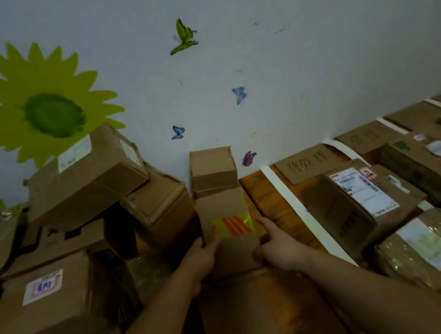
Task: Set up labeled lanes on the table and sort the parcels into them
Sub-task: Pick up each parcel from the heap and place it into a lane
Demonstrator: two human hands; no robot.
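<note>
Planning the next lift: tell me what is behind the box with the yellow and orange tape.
A plain cardboard box stands behind the taped box, by the wall. Its lower part is covered, so what it rests on cannot be seen.

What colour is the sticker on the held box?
Sticker on the box: yellow, orange-red stripes; head view.

Parcel pile [60, 246] at left, held box [228, 229] centre, taped lanes [285, 194] with parcels [365, 201] right.

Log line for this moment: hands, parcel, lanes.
left hand, right hand: grip taped parcel by its sides | position: between unsorted pile and white tape strip | lanes: cardboard label set, sorted parcels inside
</note>
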